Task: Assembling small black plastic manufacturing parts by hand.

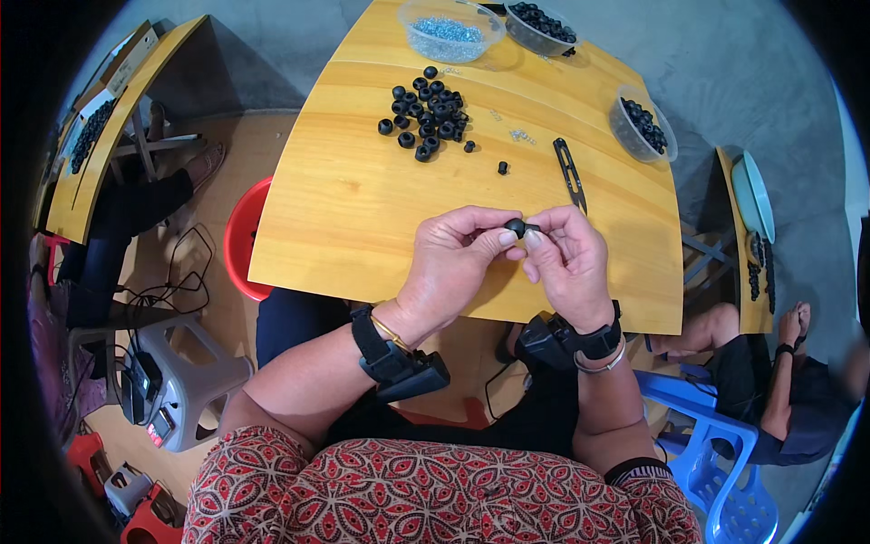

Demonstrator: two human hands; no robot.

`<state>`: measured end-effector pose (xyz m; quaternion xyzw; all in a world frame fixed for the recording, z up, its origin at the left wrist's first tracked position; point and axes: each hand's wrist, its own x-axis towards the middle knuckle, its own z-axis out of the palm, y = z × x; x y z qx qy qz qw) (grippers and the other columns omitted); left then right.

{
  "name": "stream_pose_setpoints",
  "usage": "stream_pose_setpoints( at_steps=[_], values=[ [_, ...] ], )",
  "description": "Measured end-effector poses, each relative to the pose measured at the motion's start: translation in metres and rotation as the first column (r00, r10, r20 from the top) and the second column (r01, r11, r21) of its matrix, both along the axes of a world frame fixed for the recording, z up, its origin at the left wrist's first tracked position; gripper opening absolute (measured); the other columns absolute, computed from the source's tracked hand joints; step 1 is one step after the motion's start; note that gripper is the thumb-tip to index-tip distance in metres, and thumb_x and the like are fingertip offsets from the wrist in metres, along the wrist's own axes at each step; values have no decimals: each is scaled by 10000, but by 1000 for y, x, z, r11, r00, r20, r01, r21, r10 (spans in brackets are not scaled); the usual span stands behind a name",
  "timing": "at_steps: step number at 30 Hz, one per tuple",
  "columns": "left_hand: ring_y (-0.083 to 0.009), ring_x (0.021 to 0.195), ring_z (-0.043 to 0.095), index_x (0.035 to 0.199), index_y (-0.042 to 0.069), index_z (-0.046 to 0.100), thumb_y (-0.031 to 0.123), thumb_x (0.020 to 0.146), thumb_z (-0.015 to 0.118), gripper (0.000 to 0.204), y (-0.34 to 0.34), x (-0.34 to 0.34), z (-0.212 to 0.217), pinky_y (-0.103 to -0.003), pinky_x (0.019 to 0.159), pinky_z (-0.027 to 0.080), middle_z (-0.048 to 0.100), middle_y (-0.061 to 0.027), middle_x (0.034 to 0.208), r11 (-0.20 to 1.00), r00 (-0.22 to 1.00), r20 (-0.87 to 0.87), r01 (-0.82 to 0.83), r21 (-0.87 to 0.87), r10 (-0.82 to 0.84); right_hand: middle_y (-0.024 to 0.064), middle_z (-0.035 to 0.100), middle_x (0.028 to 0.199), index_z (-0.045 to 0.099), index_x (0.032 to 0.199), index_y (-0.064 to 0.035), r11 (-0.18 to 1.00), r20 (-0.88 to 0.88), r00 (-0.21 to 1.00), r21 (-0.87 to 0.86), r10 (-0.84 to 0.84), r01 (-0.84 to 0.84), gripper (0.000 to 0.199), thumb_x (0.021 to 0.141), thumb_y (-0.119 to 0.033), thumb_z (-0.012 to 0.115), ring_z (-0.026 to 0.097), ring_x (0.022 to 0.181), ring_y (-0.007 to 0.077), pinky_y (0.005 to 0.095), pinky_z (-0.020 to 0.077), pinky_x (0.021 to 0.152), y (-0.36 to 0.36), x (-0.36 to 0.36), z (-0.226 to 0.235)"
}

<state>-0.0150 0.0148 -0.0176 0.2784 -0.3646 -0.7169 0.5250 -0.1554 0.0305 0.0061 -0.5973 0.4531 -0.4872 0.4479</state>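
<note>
Over the near part of the wooden table (335,227), my two hands meet at the fingertips. My left hand (453,263) pinches a black ball (515,226) between thumb and forefinger. Right against it, my right hand (573,258) grips a small black plug (533,228), partly hidden by the fingers. Beyond my hands lies a loose group of black balls (441,109), several showing a hole. Two small spool-shaped black pieces (503,168) sit apart from them. A flat black slotted tool (570,172) lies just past my right hand.
Clear tubs hold light-blue bits (444,32) and black pieces (541,20) at the far edge; another tub (636,150) stands far right. Tiny clear bits (521,136) lie scattered. A red basin (243,238) is left of the table; a blue chair (716,444) and a seated person are at right.
</note>
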Motion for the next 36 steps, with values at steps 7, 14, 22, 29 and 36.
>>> stream_pose_setpoints(
  at_steps=[7,14,22,29,36],
  values=[
    [-114,762,580,964,-20,597,-31,803,525,177,-1,1,-2,-228,711,485,619,-86,853,996,998,62,16,-90,-11,54,552,738,454,891,2,1000,-4,1000,4,28,-28,80,830,1,506,562,640,72,177,421,498,3,-4,2],
    [-107,746,576,965,-19,598,-35,811,513,176,-1,2,-2,-222,696,483,620,-88,847,992,996,87,23,-124,-12,89,589,762,492,883,10,995,91,991,25,94,-97,84,809,33,524,553,609,82,183,426,492,0,-9,4],
    [-107,720,573,966,-22,595,-38,809,516,177,-1,3,-4,-217,676,480,618,-87,833,990,998,63,-20,-137,29,115,606,763,521,916,24,998,106,994,54,34,-40,94,824,3,520,545,590,97,197,443,503,4,-1,0],
    [-105,681,571,921,-44,584,-29,808,523,129,0,2,-2,-218,631,481,619,-91,787,994,995,96,-14,-107,24,120,595,748,491,890,15,998,122,991,11,57,-59,73,840,-33,513,540,563,100,203,439,476,3,-4,-2],
    [-102,682,577,896,-42,583,-22,807,533,105,-1,2,-1,-211,626,481,615,-89,793,996,998,62,31,-78,-27,72,546,695,453,876,-4,973,202,976,194,83,-123,106,844,-76,523,479,490,80,190,387,421,0,-14,-3]
  ],
)
